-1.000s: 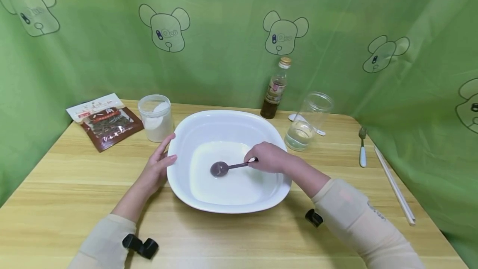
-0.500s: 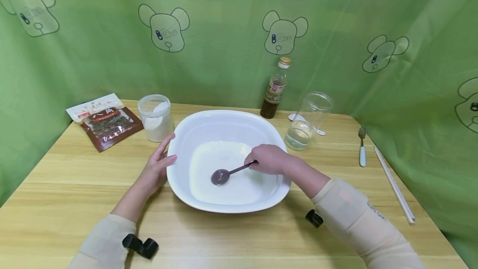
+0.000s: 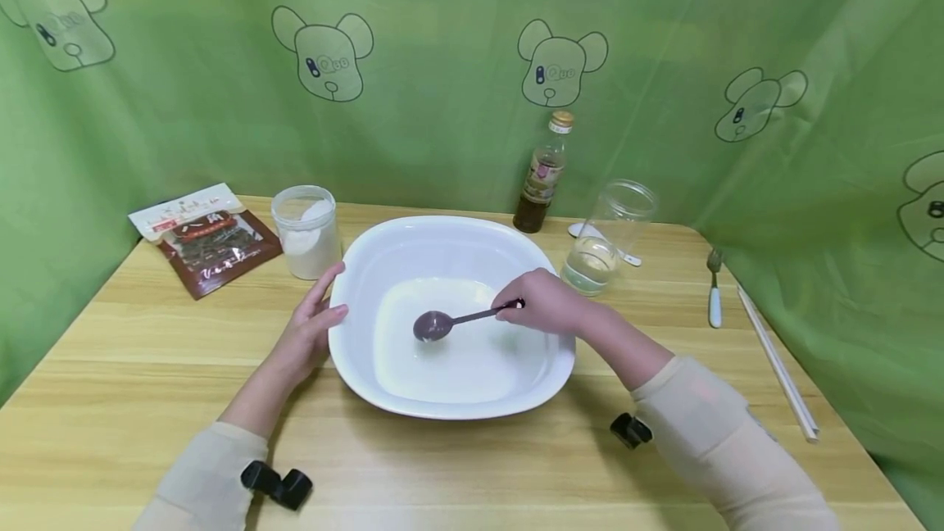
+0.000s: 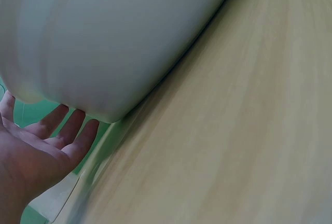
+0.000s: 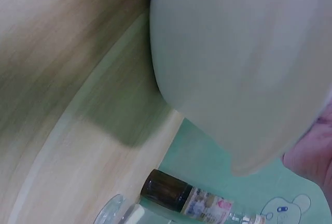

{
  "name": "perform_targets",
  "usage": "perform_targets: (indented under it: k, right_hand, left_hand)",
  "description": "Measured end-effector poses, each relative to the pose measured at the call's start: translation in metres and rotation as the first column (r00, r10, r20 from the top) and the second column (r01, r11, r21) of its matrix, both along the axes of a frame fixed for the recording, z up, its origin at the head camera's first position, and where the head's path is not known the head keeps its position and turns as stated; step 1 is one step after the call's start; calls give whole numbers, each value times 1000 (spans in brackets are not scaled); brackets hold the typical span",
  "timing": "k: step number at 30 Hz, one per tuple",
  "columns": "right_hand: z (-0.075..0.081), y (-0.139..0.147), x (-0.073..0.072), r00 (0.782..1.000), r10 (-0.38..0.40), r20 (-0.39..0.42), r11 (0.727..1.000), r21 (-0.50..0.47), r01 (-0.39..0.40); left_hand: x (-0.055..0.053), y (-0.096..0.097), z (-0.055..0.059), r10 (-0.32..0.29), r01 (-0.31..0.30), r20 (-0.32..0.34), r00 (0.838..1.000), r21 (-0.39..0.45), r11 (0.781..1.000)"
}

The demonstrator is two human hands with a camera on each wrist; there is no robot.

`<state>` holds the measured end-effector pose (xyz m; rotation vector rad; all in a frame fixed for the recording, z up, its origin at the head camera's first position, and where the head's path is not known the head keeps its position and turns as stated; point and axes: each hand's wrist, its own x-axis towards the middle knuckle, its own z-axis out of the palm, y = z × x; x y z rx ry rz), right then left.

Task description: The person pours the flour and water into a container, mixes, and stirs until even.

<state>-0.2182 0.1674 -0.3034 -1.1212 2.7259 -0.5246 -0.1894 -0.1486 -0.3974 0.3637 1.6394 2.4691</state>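
A white basin (image 3: 450, 410) stands on the wooden table, with what looks like clear liquid at its bottom. My right hand (image 3: 544, 301) pinches the handle of a dark spoon (image 3: 433, 326) over the basin's inside. The bowl of the spoon points left, and a faint shadow lies below it. Against the basin's left side rests my left hand (image 3: 306, 326), thumb near the rim. In the left wrist view its fingers (image 4: 70, 128) are spread and loosely extended along the outer wall. The right wrist view shows only part of the right hand (image 5: 314, 154) beyond the rim.
A jar of white powder (image 3: 306, 240) and a brown packet (image 3: 214, 244) stand at the back left. Behind the basin are a bottle of dark liquid (image 3: 542, 179), a glass with clear liquid (image 3: 590, 265) and a white spoon (image 3: 630, 259). A fork (image 3: 714, 289) and white sticks (image 3: 778, 363) lie right.
The right hand has risen slightly and shifted right with the spoon. The spoon's bowl first dipped towards the front, then came back up and a little left. The left hand stays in place.
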Motion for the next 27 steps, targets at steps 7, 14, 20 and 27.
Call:
perform_targets:
  k: [7, 14, 20, 27]
  right_hand:
    - [6, 11, 6, 996, -68, 50, 985, -157, 75]
    - [7, 22, 11, 990, -136, 34, 959, -246, 140]
    - [7, 30, 13, 981, -187, 52, 931, -310, 194]
    - [6, 40, 16, 952, -297, 71, 876, -377, 301]
  left_hand:
    - [0, -1, 0, 3, -3, -10, 1000, -4, 1000]
    - [1, 0, 0, 2, -2, -2, 1000, -3, 1000]
    - [2, 1, -1, 1, -1, 10, 1000, 5, 1000]
    - [1, 0, 0, 7, -7, -3, 1000, -3, 1000]
